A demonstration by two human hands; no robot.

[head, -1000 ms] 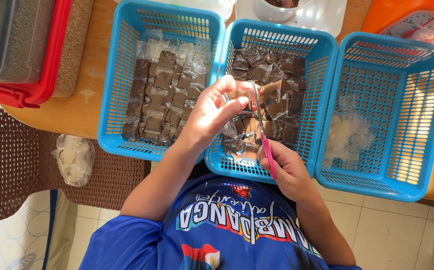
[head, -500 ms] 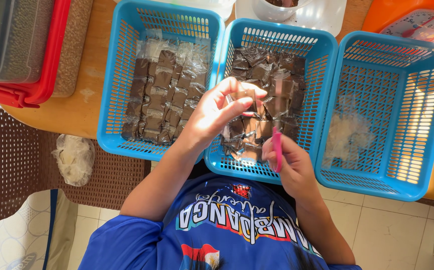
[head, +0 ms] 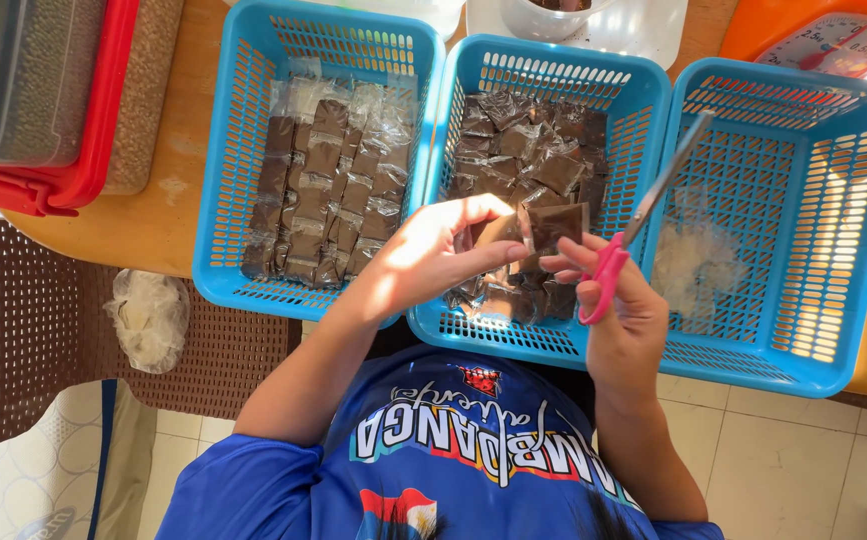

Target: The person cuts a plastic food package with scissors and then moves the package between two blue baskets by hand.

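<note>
L hand point(head: 433, 255) pinches brown packet point(head: 556, 225) w/ fingers closed; R hand point(head: 621, 310) grips pink scissors point(head: 643, 215).

Three blue baskets point(head: 253, 150) (side by side), one pair of pink-handled scissors point(head: 643, 215), two hands point(head: 433, 255).

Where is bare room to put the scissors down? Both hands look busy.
Freest: the right basket, holding only clear scraps, and bare wood between the red bin and left basket. Crowded: the left and middle basket, full of packets.
</note>
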